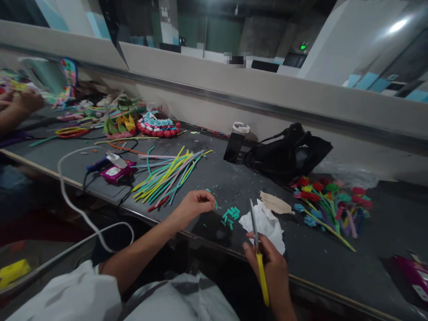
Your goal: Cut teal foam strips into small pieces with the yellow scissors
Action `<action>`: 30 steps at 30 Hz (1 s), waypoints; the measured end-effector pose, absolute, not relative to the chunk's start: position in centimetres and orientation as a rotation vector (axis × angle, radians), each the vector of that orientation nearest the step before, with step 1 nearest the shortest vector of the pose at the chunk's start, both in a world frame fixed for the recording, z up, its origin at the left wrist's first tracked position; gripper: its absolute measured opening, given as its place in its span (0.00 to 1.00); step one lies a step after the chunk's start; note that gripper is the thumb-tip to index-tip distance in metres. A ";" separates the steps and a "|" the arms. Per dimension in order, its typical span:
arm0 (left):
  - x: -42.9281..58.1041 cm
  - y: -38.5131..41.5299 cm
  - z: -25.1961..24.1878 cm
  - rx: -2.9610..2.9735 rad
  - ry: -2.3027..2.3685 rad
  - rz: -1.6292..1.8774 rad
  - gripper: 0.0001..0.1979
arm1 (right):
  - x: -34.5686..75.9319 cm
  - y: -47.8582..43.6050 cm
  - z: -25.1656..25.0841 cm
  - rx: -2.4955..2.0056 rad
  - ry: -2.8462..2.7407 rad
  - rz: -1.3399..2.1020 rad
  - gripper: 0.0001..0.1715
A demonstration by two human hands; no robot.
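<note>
My left hand [194, 205] rests on the dark worktable [230, 183] with its fingers pinched on a small teal piece [216, 205]. A little heap of cut teal pieces [230, 216] lies just right of it. My right hand [267, 261] is closed round yellow-handled scissors [258, 249], whose blades point up and away over a crumpled white tissue [265, 223]. A bundle of long coloured sticks [170, 174] lies to the left of my left hand.
A tan paper scrap [276, 204] and a bunch of handmade flowers [329, 203] lie right. A black bag [289, 154] and a dark bottle [236, 142] stand behind. A pink glue gun [117, 171] with cables sits left. Another person's hand [20, 104] works far left.
</note>
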State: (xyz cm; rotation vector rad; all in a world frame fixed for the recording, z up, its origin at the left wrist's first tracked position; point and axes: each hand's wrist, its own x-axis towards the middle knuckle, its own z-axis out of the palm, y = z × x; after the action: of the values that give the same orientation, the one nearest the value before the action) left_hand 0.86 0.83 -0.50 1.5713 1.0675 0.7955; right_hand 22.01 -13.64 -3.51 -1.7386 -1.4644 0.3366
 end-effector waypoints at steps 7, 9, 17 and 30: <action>-1.2 5.8 -3.7 1.864 1.340 0.703 0.04 | 22.7 -13.3 -3.4 -1.781 -1.362 0.358 0.18; -1.2 5.9 -3.7 1.966 1.382 0.697 0.04 | 22.8 -13.3 -3.5 -1.776 -1.367 0.384 0.18; 2.5 2.2 -1.8 2.429 1.213 0.611 0.08 | 22.9 -13.3 -3.4 -1.739 -1.404 0.377 0.16; 6.1 1.6 -3.0 2.345 1.097 0.539 0.02 | 22.7 -13.2 -3.4 -1.714 -1.430 0.346 0.16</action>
State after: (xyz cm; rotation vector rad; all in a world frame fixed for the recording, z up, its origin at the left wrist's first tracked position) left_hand 6.08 1.59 -3.00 2.3448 1.0966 0.5386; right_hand 22.75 -13.24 -3.36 -1.7143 -1.4299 0.3458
